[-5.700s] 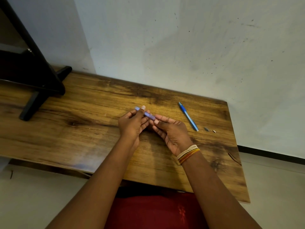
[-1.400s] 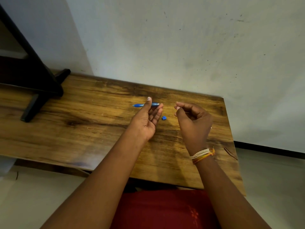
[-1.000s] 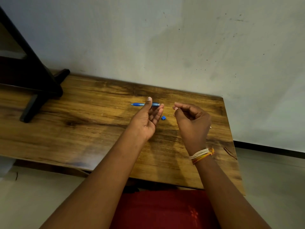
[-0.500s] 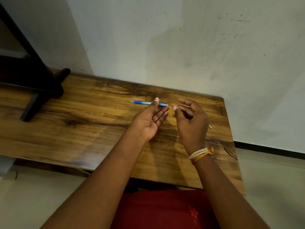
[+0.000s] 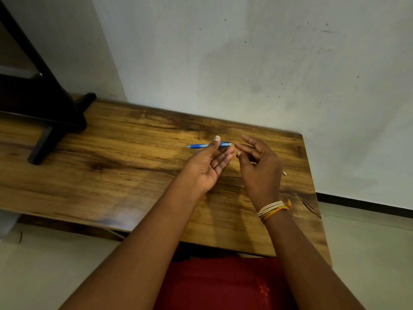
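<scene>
**Open hands beside a blue pen**

The left hand (image 5: 207,166) is palm up, its grip open and fingers straight. The blue pen (image 5: 196,146) shows just beyond the thumb and fingertips, over the wooden surface (image 5: 111,171); whether they touch cannot be told. The right hand (image 5: 260,168) has a slack grip with loosely curved fingers, and nothing shows in it. The surface's right edge and a small white piece (image 5: 284,173) lie near it. Bare board runs left to the black stand (image 5: 55,121).

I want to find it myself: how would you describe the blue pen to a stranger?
Start at the wooden table against the white wall. Just beyond the fingertips of the left hand, the blue pen lies crosswise, the thumb covering its middle. It is the only blue thing there; the small pale piece by the right hand is far smaller.
</scene>
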Available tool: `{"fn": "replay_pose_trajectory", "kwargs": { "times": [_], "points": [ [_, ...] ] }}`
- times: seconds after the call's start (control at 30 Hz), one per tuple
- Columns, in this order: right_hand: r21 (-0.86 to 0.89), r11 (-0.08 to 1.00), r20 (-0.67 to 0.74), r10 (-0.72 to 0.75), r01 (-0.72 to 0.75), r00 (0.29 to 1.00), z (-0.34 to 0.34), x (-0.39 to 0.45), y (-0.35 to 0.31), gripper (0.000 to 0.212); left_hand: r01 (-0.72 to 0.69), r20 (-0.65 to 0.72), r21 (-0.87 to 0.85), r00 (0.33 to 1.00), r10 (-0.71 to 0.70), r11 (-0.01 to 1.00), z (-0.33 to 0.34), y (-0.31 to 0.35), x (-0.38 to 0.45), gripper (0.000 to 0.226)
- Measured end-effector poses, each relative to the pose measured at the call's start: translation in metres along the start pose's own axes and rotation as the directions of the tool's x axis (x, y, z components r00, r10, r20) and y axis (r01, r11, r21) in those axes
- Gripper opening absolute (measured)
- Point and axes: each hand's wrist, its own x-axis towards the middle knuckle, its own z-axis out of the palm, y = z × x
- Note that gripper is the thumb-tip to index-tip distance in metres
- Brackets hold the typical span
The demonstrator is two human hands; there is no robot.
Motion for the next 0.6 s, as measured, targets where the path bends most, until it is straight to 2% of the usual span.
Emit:
{"fn": "replay_pose_trajectory", "kwargs": {
  "times": [0.17, 0.33, 0.43, 0.6],
  "points": [
    [-0.073, 0.995, -0.024, 0.07, -0.072, 0.997, -0.013, 0.007, 0.011, 0.031, 0.035, 0.033, -0.036, 0.999, -0.034, 0.999, 0.008, -0.003, -0.004, 0.018],
    [-0.246, 0.934, -0.134, 0.234, -0.261, 0.963, -0.046, 0.02, 0.035, 0.021, 0.104, 0.097, 0.033, 0.99, -0.107, 0.994, 0.016, -0.009, -0.008, 0.018],
    [-0.284, 0.882, -0.163, 0.342, -0.376, 0.926, -0.059, 0.023, 0.048, 0.024, 0.132, 0.119, 0.078, 0.983, -0.141, 0.988, 0.021, -0.016, -0.009, 0.018],
    [-0.321, 0.842, -0.183, 0.394, -0.434, 0.901, -0.07, 0.026, 0.061, 0.025, 0.169, 0.156, 0.121, 0.97, -0.187, 0.978, 0.029, -0.024, -0.009, 0.019]
  ]
}}
